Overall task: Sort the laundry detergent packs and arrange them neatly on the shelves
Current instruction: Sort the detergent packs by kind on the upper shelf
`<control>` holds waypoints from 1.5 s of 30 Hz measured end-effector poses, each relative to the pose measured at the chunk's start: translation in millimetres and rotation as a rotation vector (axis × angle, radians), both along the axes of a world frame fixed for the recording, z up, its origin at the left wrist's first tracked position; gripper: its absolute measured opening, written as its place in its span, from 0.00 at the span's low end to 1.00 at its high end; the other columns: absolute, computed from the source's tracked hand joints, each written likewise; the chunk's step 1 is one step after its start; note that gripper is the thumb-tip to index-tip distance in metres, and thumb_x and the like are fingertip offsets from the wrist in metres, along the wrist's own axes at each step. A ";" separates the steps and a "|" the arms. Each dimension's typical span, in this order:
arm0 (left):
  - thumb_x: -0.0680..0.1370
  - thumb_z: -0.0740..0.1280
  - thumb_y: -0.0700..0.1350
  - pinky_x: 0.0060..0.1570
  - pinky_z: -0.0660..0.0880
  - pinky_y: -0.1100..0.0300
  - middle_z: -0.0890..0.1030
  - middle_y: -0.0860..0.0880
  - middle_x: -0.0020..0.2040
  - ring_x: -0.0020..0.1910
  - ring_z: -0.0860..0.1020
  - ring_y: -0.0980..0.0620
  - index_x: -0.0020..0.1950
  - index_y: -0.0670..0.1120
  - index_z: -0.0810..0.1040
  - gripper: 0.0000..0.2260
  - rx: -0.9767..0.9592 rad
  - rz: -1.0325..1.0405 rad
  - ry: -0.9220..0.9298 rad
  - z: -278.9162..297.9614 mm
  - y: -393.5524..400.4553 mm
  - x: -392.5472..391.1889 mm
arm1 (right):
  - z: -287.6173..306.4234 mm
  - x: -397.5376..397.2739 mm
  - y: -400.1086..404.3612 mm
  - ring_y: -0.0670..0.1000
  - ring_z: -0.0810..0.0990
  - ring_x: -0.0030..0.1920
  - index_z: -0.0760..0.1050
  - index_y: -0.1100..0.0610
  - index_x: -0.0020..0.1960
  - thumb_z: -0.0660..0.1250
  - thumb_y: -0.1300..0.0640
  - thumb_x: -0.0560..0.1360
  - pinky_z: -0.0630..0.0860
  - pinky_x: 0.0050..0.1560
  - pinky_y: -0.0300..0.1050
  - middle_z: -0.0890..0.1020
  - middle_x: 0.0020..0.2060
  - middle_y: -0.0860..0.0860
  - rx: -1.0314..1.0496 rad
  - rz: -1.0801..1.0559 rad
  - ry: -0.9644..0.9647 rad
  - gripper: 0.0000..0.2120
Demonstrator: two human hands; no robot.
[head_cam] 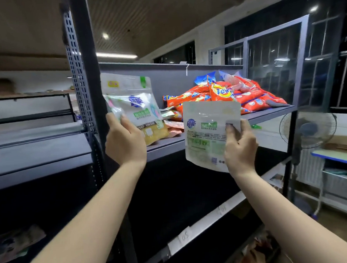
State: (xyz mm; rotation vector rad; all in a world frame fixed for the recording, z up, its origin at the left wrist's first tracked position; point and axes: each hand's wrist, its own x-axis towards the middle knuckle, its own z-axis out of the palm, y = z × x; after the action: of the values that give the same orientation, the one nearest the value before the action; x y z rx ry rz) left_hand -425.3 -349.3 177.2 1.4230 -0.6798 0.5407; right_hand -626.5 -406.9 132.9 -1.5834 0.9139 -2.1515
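Observation:
My left hand (125, 142) grips a white and green detergent pouch (135, 101) by its lower edge and holds it upright at the left end of the grey upper shelf (268, 114). My right hand (239, 146) pinches a second white pouch (207, 133), back side towards me, in front of the shelf's front edge. A heap of orange and red detergent packs (237, 93) lies on the right half of that shelf. A few flat packs (174, 125) lie between the heap and the left pouch.
A dark steel upright (89, 75) stands just left of my left hand. Lower shelves with paper labels (184, 235) run below. A standing fan (309, 130) and a blue-edged table (338, 157) are at the right. Another shelf unit (29, 151) stands at the left.

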 end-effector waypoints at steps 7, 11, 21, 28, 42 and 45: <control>0.82 0.50 0.44 0.41 0.60 0.54 0.78 0.38 0.58 0.55 0.76 0.37 0.62 0.40 0.68 0.14 0.033 0.087 0.231 37.9 -87.1 18.8 | 30.2 6.8 -66.7 0.29 0.76 0.39 0.73 0.53 0.51 0.61 0.60 0.79 0.66 0.37 0.21 0.78 0.39 0.37 -0.096 0.049 -0.021 0.04; 0.81 0.51 0.43 0.43 0.61 0.53 0.78 0.37 0.58 0.56 0.76 0.37 0.64 0.41 0.68 0.14 0.066 0.123 0.277 50.9 -140.8 29.3 | 46.2 16.7 -113.7 0.27 0.74 0.38 0.73 0.55 0.49 0.62 0.62 0.79 0.65 0.36 0.20 0.76 0.38 0.37 -0.130 0.052 -0.038 0.04; 0.80 0.52 0.42 0.53 0.67 0.54 0.73 0.41 0.66 0.61 0.74 0.41 0.69 0.43 0.61 0.17 -0.060 0.040 0.616 79.1 -238.0 96.1 | 66.0 45.7 -220.4 0.41 0.74 0.36 0.72 0.53 0.46 0.61 0.60 0.79 0.68 0.37 0.29 0.78 0.36 0.42 -0.097 0.105 -0.067 0.04; 0.75 0.62 0.59 0.68 0.61 0.51 0.65 0.39 0.72 0.70 0.63 0.39 0.73 0.39 0.61 0.34 0.646 -0.123 0.394 57.9 -270.9 125.1 | 101.1 101.7 -274.9 0.52 0.76 0.44 0.73 0.58 0.49 0.59 0.60 0.80 0.72 0.43 0.44 0.79 0.43 0.53 -0.166 0.200 -0.107 0.05; 0.58 0.62 0.71 0.63 0.68 0.48 0.73 0.43 0.66 0.64 0.70 0.40 0.65 0.46 0.70 0.43 0.845 -0.051 0.124 52.8 -252.9 130.0 | 84.3 184.0 -338.1 0.55 0.73 0.64 0.76 0.57 0.64 0.59 0.59 0.80 0.64 0.57 0.39 0.75 0.66 0.54 0.215 0.460 0.889 0.15; 0.58 0.63 0.70 0.65 0.66 0.46 0.70 0.45 0.69 0.67 0.67 0.41 0.70 0.47 0.65 0.46 0.853 -0.050 0.124 54.5 -249.8 124.4 | 90.2 182.1 -335.3 0.56 0.74 0.61 0.74 0.56 0.65 0.61 0.60 0.78 0.69 0.56 0.42 0.77 0.63 0.56 0.244 0.456 0.824 0.16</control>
State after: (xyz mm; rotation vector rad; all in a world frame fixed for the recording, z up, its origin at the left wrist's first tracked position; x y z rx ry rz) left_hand -300.8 -599.1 231.7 2.2000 -0.8919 0.0999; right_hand -444.5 -742.2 223.1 -2.2918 0.8526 -1.0219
